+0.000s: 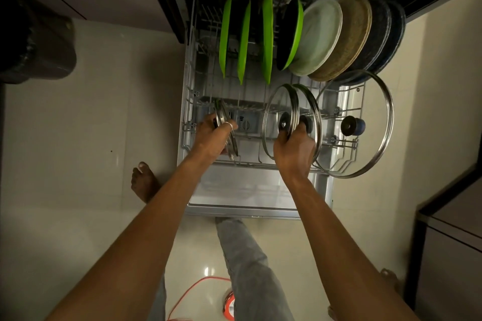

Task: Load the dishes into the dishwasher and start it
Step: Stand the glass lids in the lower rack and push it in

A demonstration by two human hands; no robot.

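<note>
Clamping small lid (221, 112) with left grip (208, 138) at front-left of rack (247, 163), glass lid (276, 112) with right grip (294, 148) at rack's front-middle; holding both on edge, likely to fit tines.

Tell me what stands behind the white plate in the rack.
Behind the white plate stands a tan plate, then dark blue plates. Each shows only a crescent; the rest is covered.
</note>
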